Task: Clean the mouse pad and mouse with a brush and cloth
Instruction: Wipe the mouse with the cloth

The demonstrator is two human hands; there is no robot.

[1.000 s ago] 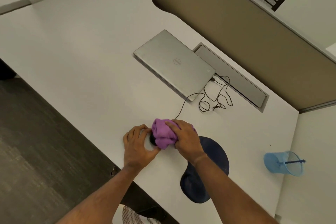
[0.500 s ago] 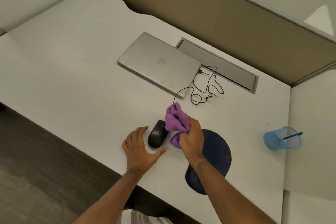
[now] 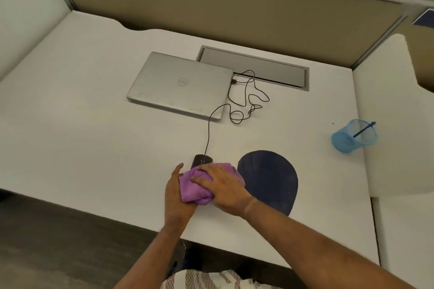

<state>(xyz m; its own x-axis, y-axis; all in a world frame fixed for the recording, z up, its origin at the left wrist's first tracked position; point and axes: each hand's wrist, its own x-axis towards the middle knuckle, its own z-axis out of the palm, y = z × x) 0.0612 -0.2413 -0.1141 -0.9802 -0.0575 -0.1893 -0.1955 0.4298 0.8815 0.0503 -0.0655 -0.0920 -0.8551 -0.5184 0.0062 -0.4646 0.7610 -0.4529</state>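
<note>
The right hand [image 3: 223, 185] pressed down on the purple cloth [image 3: 196, 186], its fingers spread and curled over the bunched cloth. The left hand [image 3: 175, 192] lay against the cloth at 9 o'clock, fingers straight and holding nothing, probably to keep things from sliding. The black mouse [image 3: 201, 160] was mostly hidden under the cloth; only its front peeked out at 12 o'clock. The dark blue mouse pad [image 3: 270, 180] sat just beside it at 3 o'clock. Farther away, the brush [image 3: 365, 129] stood in a blue cup [image 3: 352, 137] at 2 o'clock, well apart.
</note>
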